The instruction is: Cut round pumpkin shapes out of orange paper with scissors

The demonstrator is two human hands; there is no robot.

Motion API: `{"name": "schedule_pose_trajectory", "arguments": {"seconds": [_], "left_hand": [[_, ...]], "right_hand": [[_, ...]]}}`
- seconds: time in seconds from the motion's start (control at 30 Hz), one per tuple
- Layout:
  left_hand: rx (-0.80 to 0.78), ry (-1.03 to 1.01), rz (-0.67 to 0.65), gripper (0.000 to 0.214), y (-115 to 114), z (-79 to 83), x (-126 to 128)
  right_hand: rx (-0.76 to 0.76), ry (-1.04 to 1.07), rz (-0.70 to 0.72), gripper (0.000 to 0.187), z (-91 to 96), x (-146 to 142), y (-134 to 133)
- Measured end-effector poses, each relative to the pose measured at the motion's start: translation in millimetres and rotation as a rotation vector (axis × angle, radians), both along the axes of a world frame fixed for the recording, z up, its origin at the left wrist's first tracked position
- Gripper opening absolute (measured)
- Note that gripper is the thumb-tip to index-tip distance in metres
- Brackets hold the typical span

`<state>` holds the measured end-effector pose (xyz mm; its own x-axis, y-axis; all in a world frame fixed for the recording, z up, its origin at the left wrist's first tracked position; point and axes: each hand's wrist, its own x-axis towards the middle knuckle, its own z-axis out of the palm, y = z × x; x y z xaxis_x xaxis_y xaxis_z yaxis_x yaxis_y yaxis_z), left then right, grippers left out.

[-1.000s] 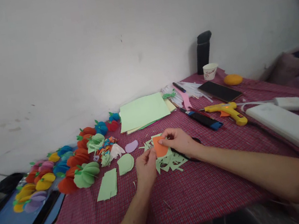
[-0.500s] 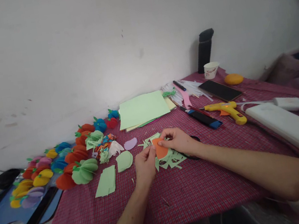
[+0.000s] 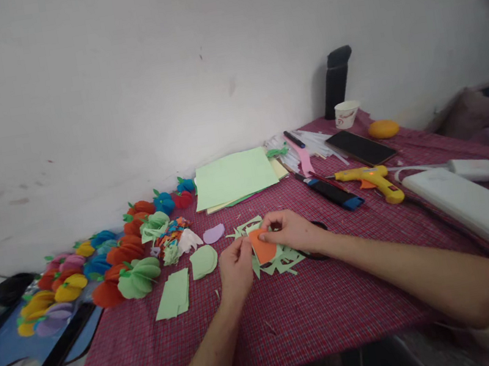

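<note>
An orange paper piece (image 3: 264, 248) with a rounded right side is held up between both hands. My left hand (image 3: 236, 266) pinches its left edge with thumb and fingertips. On its upper right, my right hand (image 3: 293, 229) grips it between thumb and bent fingers. Pale green paper scraps (image 3: 280, 266) lie heaped under and around it. Left of my hands rest a stack of rounded green cutouts (image 3: 204, 262), a lilac cutout (image 3: 213, 233) and cut green rectangles (image 3: 174, 294). Something dark, perhaps scissors, is partly hidden beneath my right hand.
Colourful paper pumpkins (image 3: 139, 278) crowd the table's left. Green paper sheets (image 3: 234, 178) lie by the wall. To the right are a blue-black cutter (image 3: 333, 192), a yellow glue gun (image 3: 371, 177), a phone (image 3: 360, 147), a white power bank (image 3: 471, 206), a paper cup (image 3: 347, 115) and a black bottle (image 3: 337, 83).
The orange paper has turned slightly between my fingers and more of its face shows, with a pale edge at its left. Both hands stay almost in place.
</note>
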<state>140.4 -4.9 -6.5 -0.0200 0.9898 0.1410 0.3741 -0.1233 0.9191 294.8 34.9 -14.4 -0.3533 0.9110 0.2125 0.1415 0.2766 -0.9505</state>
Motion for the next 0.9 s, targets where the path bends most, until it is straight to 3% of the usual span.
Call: {"name": "schedule_pose_trajectory", "arguments": {"seconds": [0.4,0.9], "left_hand": [[-0.028,0.0,0.002,0.03,-0.6,-0.3,2.3],[-0.042,0.005,-0.001,0.032,-2.4,2.8,4.2]], "right_hand": [[-0.136,0.097,-0.025,0.015,-4.6,-3.1,-2.0],[-0.104,0.063,-0.034,0.014,-5.0,-2.7,-0.7]]}}
